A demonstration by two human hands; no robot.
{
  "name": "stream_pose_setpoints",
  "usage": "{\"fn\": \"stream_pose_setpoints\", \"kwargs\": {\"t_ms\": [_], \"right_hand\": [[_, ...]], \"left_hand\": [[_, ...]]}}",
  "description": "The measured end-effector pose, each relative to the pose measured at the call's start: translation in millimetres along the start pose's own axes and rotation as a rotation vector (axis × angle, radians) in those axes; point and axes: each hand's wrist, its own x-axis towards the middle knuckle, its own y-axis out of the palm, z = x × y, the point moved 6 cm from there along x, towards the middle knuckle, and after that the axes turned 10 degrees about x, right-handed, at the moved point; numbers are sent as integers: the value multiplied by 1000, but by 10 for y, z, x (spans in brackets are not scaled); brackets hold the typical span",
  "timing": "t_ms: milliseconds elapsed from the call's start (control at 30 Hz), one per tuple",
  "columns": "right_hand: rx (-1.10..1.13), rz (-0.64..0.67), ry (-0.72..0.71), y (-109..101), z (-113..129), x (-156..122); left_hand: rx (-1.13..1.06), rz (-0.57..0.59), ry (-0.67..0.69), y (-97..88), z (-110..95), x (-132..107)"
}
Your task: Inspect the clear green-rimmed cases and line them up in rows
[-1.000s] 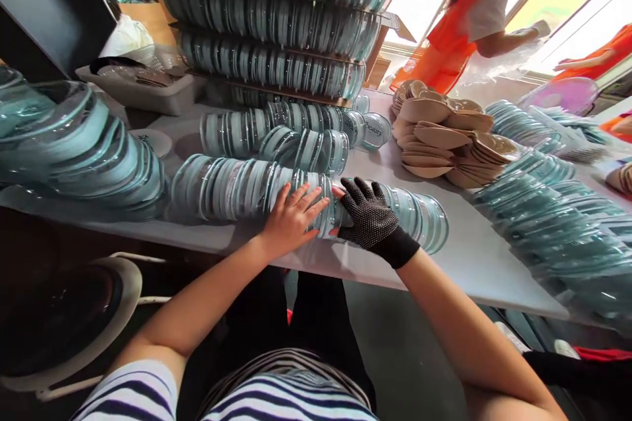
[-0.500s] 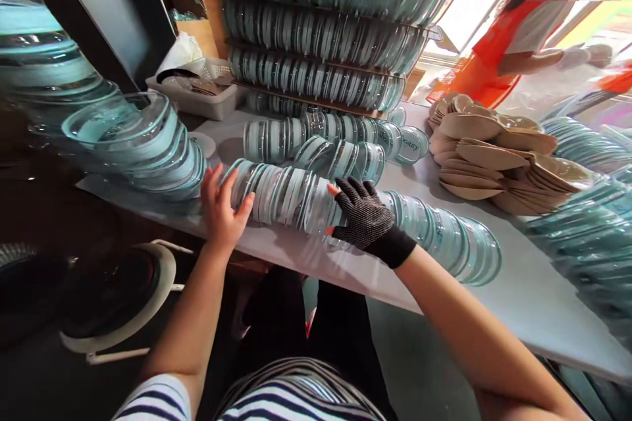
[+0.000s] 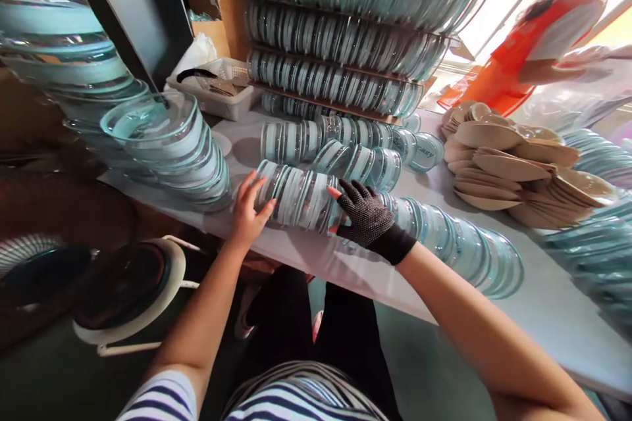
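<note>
On the table lies a long row of clear plastic rings (image 3: 299,200) with pale strips, nested on their sides. My bare left hand (image 3: 251,207) is at the row's left end, thumb and fingers apart and curved around it. On top of the row's middle rests my right hand (image 3: 368,216) in a black dotted fingerless glove, its fingers spread. Part of the row is hidden beneath it. To the right, the row carries on as wider clear rings (image 3: 459,240). Behind my hands are shorter rows of similar rings (image 3: 291,141), some with printed lettering.
Tall leaning stacks of rings (image 3: 162,145) stand at left. A rack (image 3: 340,66) of rings rises behind. Tan curved pieces (image 3: 508,161) are piled right, near more clear plastic (image 3: 587,263). A white basket (image 3: 232,102) sits back left, a round stool (image 3: 123,289) below. A person in orange (image 3: 528,59) works beyond.
My left hand has moved in against the left end of the row, closer to my right hand. My right hand stays on the row. The view has shifted slightly left.
</note>
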Motion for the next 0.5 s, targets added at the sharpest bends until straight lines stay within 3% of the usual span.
{"fn": "stream_pose_setpoints", "kwargs": {"t_ms": [100,167,267,367,433,500], "right_hand": [[67,-4,-38,-101,-45,109],[125,-64,15,-284,-319,239],[120,-113,359,-505,-1075,451],[177,-39,806,-462,-1799,519],[239,-4,953,-364,-2065,525],[278,-16,987,-315,-2210,518]], "left_hand": [[-18,-12,-11,2,63,-54],[-54,-38,-54,21,136,-136],[-146,-90,-147,72,258,-286],[-229,-134,-221,111,353,-392],[-253,-133,-231,131,386,-415],[-262,-120,-207,149,398,-411]]}}
